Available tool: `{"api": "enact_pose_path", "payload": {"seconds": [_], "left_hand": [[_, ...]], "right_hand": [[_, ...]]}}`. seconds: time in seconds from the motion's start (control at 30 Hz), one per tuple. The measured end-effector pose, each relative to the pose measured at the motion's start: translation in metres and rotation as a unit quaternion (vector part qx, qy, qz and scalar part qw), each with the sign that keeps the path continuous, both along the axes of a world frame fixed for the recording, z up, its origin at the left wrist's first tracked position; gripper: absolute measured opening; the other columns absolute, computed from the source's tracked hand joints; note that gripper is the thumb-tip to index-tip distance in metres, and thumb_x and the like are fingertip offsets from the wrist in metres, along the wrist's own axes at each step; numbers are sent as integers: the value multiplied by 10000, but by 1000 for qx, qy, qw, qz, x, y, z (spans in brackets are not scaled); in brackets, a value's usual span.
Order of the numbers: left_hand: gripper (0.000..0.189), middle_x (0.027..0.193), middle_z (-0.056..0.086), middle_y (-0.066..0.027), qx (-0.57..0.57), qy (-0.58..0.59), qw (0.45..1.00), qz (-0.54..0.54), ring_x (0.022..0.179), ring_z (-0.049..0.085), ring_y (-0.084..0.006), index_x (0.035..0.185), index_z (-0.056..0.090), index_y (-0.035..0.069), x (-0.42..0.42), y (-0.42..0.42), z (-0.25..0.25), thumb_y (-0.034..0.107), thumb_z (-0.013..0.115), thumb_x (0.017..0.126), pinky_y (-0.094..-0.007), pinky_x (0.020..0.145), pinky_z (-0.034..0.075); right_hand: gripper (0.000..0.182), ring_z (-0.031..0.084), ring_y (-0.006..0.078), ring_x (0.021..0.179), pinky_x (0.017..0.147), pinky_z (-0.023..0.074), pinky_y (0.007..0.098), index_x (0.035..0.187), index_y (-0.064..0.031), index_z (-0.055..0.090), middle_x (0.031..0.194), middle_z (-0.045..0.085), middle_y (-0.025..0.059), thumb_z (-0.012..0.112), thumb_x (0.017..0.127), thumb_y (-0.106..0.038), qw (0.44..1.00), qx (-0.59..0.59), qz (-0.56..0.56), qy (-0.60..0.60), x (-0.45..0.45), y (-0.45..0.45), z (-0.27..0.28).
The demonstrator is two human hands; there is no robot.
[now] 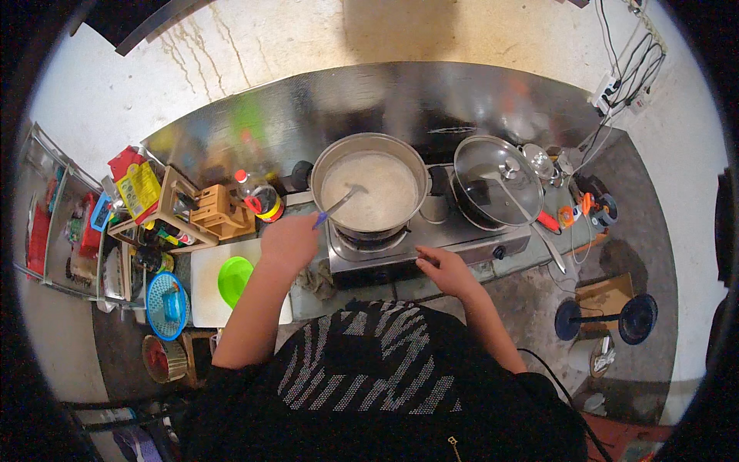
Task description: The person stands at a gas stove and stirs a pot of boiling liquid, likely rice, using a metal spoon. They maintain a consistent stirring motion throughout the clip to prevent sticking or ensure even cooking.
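Observation:
My left hand is closed around the handle of a metal ladle. Its head dips into pale, cloudy, foamy liquid inside a large round metal pot on the left burner of a two-burner gas stove. Nothing is in my right hand, which hovers by the stove's front edge with its fingers loosely apart. Over the right burner, a glass lid covers a dark pan. A long metal utensil with a flat handle lies across or beside that lid; its far end is unclear.
Left of the stove are a white cutting board, a green bowl, a red-capped bottle, a wooden rack and a blue basket. A red handle juts out at right. Cables hang by the wall.

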State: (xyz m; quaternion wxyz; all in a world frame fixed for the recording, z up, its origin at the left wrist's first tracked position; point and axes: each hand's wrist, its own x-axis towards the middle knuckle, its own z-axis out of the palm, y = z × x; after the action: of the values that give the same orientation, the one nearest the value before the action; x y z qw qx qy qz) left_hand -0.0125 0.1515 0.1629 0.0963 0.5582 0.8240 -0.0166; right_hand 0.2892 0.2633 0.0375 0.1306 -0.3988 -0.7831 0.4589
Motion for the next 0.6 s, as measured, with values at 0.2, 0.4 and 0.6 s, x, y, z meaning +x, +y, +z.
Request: {"api": "enact_pose_path", "payload": {"seconds": [0.2,0.4,0.6], "left_hand": [[171,901,690,-117,-2,7,1000,-4,866,671,-327,991,643,139,4,-7,23,243,549,892,-470,719,527],[163,890,690,-125,-16,25,999,-34,853,677,-320,944,660,116,8,-10,30,215,545,884,-467,708,527],[232,862,686,-143,21,16,999,-28,827,671,-361,1051,652,147,9,3,4,282,509,928,-498,711,529]], "right_hand": [[419,661,188,938,842,508,320,1288,-16,577,1112,689,145,636,928,-222,1000,6,15,-14,-2,-1,5],[428,659,183,924,835,509,317,1293,-19,573,1112,689,139,640,925,-227,1000,9,21,-11,-2,-2,2],[437,655,223,907,823,508,337,1299,-39,574,1086,687,158,636,920,-246,1000,-2,19,-20,-2,-5,6]]}}
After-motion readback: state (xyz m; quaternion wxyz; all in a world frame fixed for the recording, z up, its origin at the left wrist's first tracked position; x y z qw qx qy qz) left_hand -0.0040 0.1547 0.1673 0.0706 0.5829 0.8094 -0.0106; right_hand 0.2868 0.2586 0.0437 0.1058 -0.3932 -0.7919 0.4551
